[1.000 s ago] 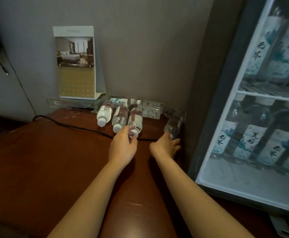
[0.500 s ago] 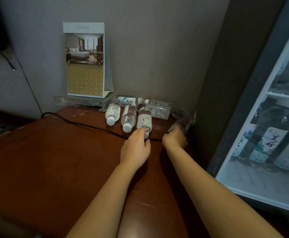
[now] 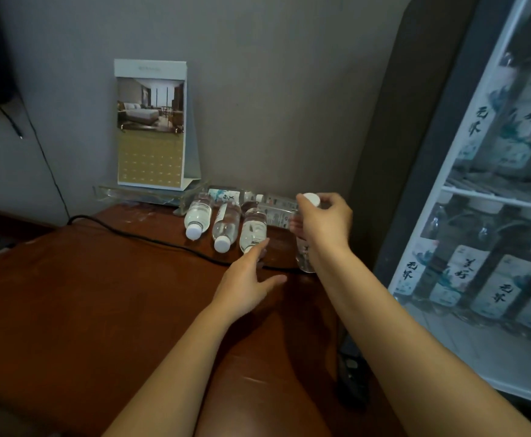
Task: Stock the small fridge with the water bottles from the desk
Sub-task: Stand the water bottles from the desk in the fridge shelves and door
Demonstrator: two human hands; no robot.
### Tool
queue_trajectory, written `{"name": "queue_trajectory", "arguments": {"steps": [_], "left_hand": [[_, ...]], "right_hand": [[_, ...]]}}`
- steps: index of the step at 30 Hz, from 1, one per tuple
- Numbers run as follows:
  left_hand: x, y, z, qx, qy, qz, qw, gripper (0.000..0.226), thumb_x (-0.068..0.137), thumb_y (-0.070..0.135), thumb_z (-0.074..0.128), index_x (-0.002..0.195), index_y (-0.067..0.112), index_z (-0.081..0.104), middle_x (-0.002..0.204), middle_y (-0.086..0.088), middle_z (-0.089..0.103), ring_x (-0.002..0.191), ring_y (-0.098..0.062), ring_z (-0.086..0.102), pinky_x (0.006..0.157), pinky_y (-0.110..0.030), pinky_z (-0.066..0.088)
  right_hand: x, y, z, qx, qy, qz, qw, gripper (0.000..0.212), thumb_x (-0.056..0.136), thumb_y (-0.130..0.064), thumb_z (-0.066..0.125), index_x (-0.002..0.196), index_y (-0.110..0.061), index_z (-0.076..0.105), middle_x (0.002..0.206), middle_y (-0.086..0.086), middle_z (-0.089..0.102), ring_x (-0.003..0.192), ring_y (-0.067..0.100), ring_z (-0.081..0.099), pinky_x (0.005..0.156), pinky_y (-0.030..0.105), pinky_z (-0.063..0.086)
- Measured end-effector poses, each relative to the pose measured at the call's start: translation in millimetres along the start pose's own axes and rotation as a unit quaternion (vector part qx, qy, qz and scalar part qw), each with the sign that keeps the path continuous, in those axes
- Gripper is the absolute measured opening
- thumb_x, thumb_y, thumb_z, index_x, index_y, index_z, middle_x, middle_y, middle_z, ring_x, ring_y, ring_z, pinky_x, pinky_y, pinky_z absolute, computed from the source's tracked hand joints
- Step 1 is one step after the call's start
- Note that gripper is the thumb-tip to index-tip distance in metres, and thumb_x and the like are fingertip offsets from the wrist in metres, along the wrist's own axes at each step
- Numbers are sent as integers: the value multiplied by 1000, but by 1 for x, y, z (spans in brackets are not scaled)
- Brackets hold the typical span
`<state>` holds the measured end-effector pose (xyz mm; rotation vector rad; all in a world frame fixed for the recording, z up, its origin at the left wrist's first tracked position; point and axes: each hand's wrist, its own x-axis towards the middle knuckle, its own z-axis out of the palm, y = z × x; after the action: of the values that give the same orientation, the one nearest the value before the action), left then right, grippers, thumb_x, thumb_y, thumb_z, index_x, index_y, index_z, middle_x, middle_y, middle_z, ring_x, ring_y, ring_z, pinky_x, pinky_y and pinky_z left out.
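**Q:** How is the held bottle (image 3: 305,253) pointed, and where is it?

**A:** It's held upright, long axis vertical, white cap on top, just right of centre frame over the back right corner of the desk (image 3: 68,294). It's gripped near the neck by the right hand (image 3: 324,222), fingers curled round it. Whether the base is touching the desk can't be told, tbh.

**Q:** And the rest of them?

**A:** Three lying bottles (image 3: 226,225) are laid side by side at centre frame, long axes running from the wall toward the camera, caps pointed at the lower edge. The cap end of the rightmost one is met by the left hand (image 3: 248,279), fingers straight and together, thumb spread out to the right. More bottles (image 3: 277,209) are laid crosswise behind them by the wall.

**Q:** Fridge?

**A:** The fridge (image 3: 478,351) is seen along the right edge. Two levels, split by a white shelf (image 3: 494,197), are packed with upright stocked bottles (image 3: 466,279).

**Q:** Anything in the way?

**A:** A black cable (image 3: 150,238) is run across the desk just in front of the caps. A calendar (image 3: 150,124) is stood on a clear tray (image 3: 116,192), upper left of centre. Something dark and flat (image 3: 351,370) is lying near the desk's right edge, too dim to be identified.
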<state>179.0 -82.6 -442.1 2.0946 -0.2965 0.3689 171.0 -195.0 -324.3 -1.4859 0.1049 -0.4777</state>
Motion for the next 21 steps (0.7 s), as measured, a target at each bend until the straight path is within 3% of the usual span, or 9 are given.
{"name": "queue_trajectory", "arguments": {"steps": [3, 6, 9, 14, 19, 21], "left_hand": [[-4, 7, 1, -127, -50, -12, 991, 91, 64, 48, 75, 141, 36, 29, 138, 9, 44, 118, -3, 47, 93, -23, 40], [-6, 15, 1, -219, -70, -1, 973, 69, 63, 34, 81, 119, 50, 41, 116, 30, 54, 105, 14, 53, 78, -7, 44], [-5, 16, -3, -270, -67, 1, 961, 56, 56, 44, 85, 104, 46, 57, 107, 19, 66, 103, 5, 59, 74, -11, 49], [-8, 18, -2, -262, -104, 16, 959, 43, 53, 43, 84, 91, 46, 64, 100, 13, 71, 95, -5, 66, 71, -15, 51], [-11, 20, -11, -263, -129, 4, 956, 42, 56, 44, 83, 95, 44, 66, 101, 12, 71, 94, -5, 66, 71, -15, 50], [-13, 20, -16, -276, -149, -17, 949, 38, 64, 40, 77, 101, 38, 67, 105, 8, 71, 102, -11, 64, 79, -23, 53]], "right_hand": [[-17, -23, -6, 44, -56, 8, 997, 15, 89, -14, 62, 84, -21, 49, 77, 13, 67, 56, 15, 65, 50, 22, 56], [-26, -42, -14, 96, -116, 36, 988, 14, 89, -13, 61, 99, -9, 52, 64, 11, 67, 52, 15, 66, 50, 22, 56], [-31, -49, -21, 95, -156, 86, 979, 10, 91, -12, 58, 94, -4, 54, 56, 10, 66, 49, 13, 66, 50, 21, 56], [-34, -37, -27, 97, -175, 169, 965, 15, 94, -12, 53, 84, -1, 54, 65, 15, 64, 50, 14, 62, 51, 20, 54], [-40, -24, -37, 54, -180, 90, 978, 11, 96, -14, 48, 92, -20, 56, 74, 6, 68, 59, 9, 65, 60, 21, 56], [-48, -11, -45, 15, -179, 54, 982, 21, 96, -11, 46, 110, -23, 56, 83, 5, 67, 71, 10, 65, 67, 23, 57]]}}
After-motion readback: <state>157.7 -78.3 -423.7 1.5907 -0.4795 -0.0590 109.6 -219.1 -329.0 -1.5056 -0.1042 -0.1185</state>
